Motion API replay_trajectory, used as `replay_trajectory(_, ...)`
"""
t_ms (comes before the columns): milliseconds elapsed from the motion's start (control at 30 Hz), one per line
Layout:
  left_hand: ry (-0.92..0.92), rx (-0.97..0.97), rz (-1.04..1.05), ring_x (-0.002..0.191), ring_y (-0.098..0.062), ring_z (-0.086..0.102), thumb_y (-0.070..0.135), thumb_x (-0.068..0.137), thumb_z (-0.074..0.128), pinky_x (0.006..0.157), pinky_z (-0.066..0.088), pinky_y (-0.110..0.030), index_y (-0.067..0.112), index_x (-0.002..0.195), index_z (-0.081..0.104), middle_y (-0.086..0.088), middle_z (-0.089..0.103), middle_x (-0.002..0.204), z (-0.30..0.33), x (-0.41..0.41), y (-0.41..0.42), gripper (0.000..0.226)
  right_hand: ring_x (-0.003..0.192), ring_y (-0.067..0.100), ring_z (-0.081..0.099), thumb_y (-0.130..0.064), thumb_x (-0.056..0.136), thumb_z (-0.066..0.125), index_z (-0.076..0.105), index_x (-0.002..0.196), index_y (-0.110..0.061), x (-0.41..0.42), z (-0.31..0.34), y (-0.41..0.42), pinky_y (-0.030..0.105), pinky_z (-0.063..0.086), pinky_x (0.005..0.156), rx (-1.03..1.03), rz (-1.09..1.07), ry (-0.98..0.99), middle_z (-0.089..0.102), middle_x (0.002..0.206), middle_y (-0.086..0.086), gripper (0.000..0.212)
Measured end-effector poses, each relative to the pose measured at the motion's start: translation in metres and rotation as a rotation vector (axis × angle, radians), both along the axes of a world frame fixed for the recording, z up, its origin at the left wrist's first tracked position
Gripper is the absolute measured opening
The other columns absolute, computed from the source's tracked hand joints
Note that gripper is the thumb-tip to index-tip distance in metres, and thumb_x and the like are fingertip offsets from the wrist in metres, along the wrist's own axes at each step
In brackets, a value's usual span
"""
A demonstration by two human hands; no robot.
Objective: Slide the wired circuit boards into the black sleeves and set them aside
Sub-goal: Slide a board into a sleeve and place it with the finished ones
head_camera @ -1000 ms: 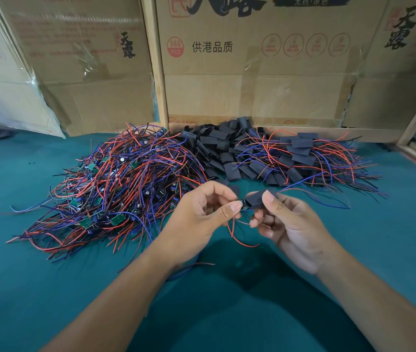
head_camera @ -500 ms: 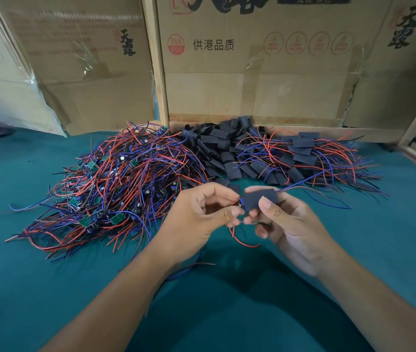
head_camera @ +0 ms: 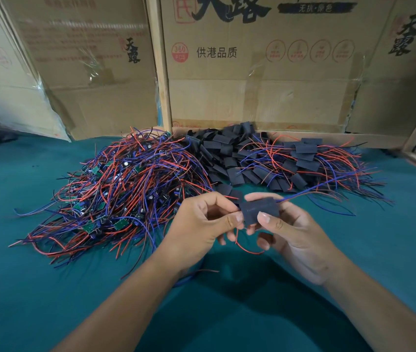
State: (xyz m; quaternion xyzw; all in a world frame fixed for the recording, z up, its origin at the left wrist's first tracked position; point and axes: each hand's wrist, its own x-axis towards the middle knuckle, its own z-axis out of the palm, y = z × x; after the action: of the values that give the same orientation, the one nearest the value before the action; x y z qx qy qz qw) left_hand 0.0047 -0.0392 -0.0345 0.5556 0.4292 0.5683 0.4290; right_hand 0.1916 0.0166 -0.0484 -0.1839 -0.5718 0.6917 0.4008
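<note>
Presently, your work sits on a green table (head_camera: 49, 288) backed by cardboard boxes (head_camera: 265, 97) along its far edge. Toward the far left lies a large heap of bare boards (head_camera: 115, 194) with red and blue wires. At the far middle is a stock of empty sleeves (head_camera: 227, 158), and to the far right a pile of finished units (head_camera: 311, 158) already sleeved, wires trailing.

Above the near middle of the table you hold one black sleeve (head_camera: 261, 210) between both hands. Your right hand (head_camera: 301, 240) pinches it, thumb on the near face and fingers curled behind. Your left hand (head_camera: 202, 224) pinches at the sleeve's left end, thumb and forefinger closed there. The board itself is hidden; by my judgement it is inside or nearly so. A blue wire (head_camera: 311, 194) leaves the sleeve's right end and a red wire (head_camera: 247, 247) loops below your fingers.

Risks noted:
- The red loop hangs near your left fingers; a snag could drag the board back out.
- Squeezing the sleeve flat with your right thumb may jam the board partway.
- Pulling on the blue wire to seat the board could strain its joint.
- Trailing wires may catch the empty sleeves as you set the unit aside.
</note>
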Motion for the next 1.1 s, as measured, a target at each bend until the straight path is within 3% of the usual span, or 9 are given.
replay_trajectory(100,0.000,-0.029,0.006,0.048,-0.017,0.059,0.020,0.075,0.077,0.046,0.045,-0.024,0.011,0.078,0.065,-0.009,0.069,0.068,0.000,-0.001,-0.001,0.015,0.079,0.018,0.061,-0.021,0.085,0.068,0.067,0.120,-0.014,-0.001,-0.001,-0.001,0.025,0.044,0.055,0.012,-0.002,-0.017,0.069,0.099,0.012,0.035)
replay_trajectory(267,0.014,-0.048,0.033,0.041,-0.014,0.050,0.001,0.086,0.072,0.041,0.038,-0.022,0.009,0.080,0.060,-0.007,0.066,0.064,0.000,-0.001,-0.001,0.016,0.078,0.020,0.062,-0.021,0.085,0.068,0.068,0.117,-0.014,-0.002,-0.001,-0.004,0.026,0.042,0.054,0.017,-0.013,-0.034,0.069,0.098,0.015,0.033)
replay_trajectory(500,0.083,-0.025,0.080,0.037,-0.014,0.050,0.000,0.086,0.073,0.040,0.036,-0.017,0.011,0.075,0.060,-0.005,0.066,0.061,-0.001,0.002,-0.001,0.021,0.074,0.020,0.062,-0.022,0.086,0.064,0.071,0.108,-0.012,-0.007,-0.001,-0.006,0.027,0.040,0.051,-0.026,-0.076,-0.042,0.069,0.094,0.018,0.025)
replay_trajectory(700,0.139,-0.022,0.093,0.039,-0.015,0.050,0.005,0.086,0.075,0.042,0.038,-0.018,0.012,0.076,0.061,-0.006,0.066,0.062,-0.003,0.001,0.001,0.019,0.066,0.023,0.064,-0.006,0.089,0.061,0.071,0.090,-0.004,-0.011,-0.004,-0.006,0.025,0.041,0.048,-0.059,-0.195,-0.076,0.072,0.086,0.018,0.010)
replay_trajectory(833,0.199,-0.009,0.088,0.043,-0.014,0.050,0.007,0.086,0.075,0.045,0.040,-0.018,0.015,0.076,0.062,-0.005,0.066,0.063,-0.005,0.000,0.001,0.018,0.062,0.021,0.064,-0.019,0.076,0.067,0.067,0.089,-0.002,-0.013,-0.002,-0.009,0.025,0.040,0.046,-0.121,-0.214,-0.095,0.072,0.082,0.015,0.022)
replay_trajectory(933,0.252,0.002,0.088,0.046,-0.013,0.050,0.015,0.088,0.075,0.047,0.042,-0.022,0.015,0.081,0.063,0.000,0.063,0.062,-0.006,0.000,0.001,0.014,0.061,0.019,0.064,-0.008,0.089,0.063,0.067,0.089,0.000,-0.010,0.002,-0.007,0.024,0.042,0.047,-0.099,-0.272,-0.133,0.071,0.078,0.013,0.009)
replay_trajectory(1100,0.430,0.051,0.188,0.052,-0.010,0.046,0.027,0.090,0.073,0.053,0.038,-0.027,0.025,0.082,0.062,0.001,0.059,0.062,-0.005,-0.007,0.001,0.014,0.063,0.020,0.067,-0.006,0.093,0.060,0.064,0.085,-0.006,0.008,0.019,0.018,0.022,0.042,0.045,-0.191,-0.417,-0.131,0.070,0.073,0.011,0.009)
